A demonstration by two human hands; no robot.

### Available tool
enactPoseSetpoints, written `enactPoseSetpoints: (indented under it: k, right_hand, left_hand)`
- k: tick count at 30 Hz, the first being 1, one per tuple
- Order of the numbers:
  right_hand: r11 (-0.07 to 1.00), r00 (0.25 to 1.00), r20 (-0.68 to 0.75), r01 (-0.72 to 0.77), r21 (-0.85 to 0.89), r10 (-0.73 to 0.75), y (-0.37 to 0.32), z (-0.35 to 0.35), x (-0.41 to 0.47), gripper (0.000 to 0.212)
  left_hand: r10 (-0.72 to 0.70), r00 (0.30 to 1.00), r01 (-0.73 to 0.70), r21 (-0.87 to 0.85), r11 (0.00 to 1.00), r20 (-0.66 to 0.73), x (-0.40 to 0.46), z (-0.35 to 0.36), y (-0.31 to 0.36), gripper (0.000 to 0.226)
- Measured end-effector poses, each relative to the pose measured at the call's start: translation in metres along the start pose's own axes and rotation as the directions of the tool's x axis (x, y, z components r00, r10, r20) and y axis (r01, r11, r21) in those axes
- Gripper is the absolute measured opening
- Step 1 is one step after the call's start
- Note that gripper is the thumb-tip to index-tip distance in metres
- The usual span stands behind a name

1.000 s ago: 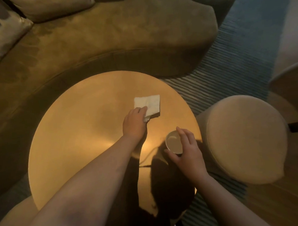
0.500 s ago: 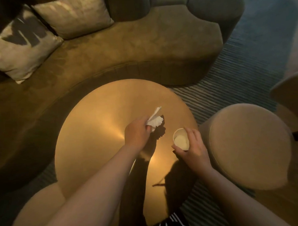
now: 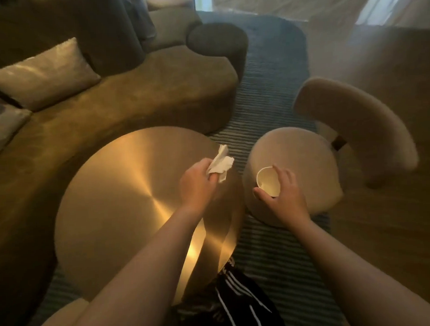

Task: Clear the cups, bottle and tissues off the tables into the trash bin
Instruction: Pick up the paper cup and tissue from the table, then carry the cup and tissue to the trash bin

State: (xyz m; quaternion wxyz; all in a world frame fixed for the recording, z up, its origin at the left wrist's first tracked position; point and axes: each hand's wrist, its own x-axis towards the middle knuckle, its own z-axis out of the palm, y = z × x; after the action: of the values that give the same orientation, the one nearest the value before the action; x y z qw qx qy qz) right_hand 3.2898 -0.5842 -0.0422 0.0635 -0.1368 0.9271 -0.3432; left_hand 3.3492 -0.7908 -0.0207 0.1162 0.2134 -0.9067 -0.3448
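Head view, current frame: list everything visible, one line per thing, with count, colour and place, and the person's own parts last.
tissue: one, white, crumpled, in left hand over the table's right edge
cup: one, white paper, in right hand above the stool
round table: one, brushed gold, centre
stool: one, beige, right of the table
chair back: one, beige, curved, behind the stool
sofa: one, olive brown, upper left
cushions: two in view, pale, on the sofa
rug: one, blue striped, under the furniture
left hand: pinches the tissue
right hand: grips the cup
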Motion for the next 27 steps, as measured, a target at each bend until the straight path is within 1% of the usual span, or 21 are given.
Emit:
enactPoseSetpoints:
  k: [3, 6, 11, 14, 19, 22, 27]
  right_hand:
    - [0.997, 0.996, -0.061, -0.071, 0.013, 0.072, 0.029, -0.031, -0.039, 0.076]
    - [0.985, 0.976, -0.135, -0.17, 0.025, 0.172, 0.063, -0.063, -0.074, 0.075]
    - [0.942, 0.904, -0.265, -0.328, 0.074, 0.336, 0.117, -0.115, -0.115, 0.077]
    - [0.917, 0.853, -0.341, -0.384, 0.107, 0.396, 0.15, -0.146, -0.127, 0.075]
    - [0.891, 0.789, -0.42, -0.434, 0.136, 0.449, 0.222, -0.204, -0.125, 0.075]
    - [0.885, 0.773, -0.441, -0.446, 0.135, 0.457, 0.278, -0.25, -0.115, 0.074]
    - [0.878, 0.762, -0.462, -0.472, 0.084, 0.454, 0.378, -0.344, -0.106, 0.073]
  left_hand:
    - [0.09, 0.992, -0.086, -0.049, 0.995, 0.093, -0.021, 0.02, 0.034, 0.017]
    - [0.164, 0.966, -0.148, -0.09, 0.985, 0.201, -0.041, 0.048, 0.073, 0.016]
    - [0.273, 0.911, -0.264, -0.073, 0.962, 0.308, -0.062, 0.099, 0.136, 0.021]
    - [0.324, 0.88, -0.317, -0.079, 0.945, 0.346, -0.069, 0.133, 0.176, 0.015]
    - [0.385, 0.83, -0.383, -0.089, 0.919, 0.404, -0.068, 0.207, 0.252, 0.01]
    - [0.414, 0.796, -0.385, -0.16, 0.909, 0.441, -0.065, 0.264, 0.308, 0.011]
    - [0.413, 0.789, -0.357, -0.208, 0.911, 0.455, -0.069, 0.364, 0.418, 0.009]
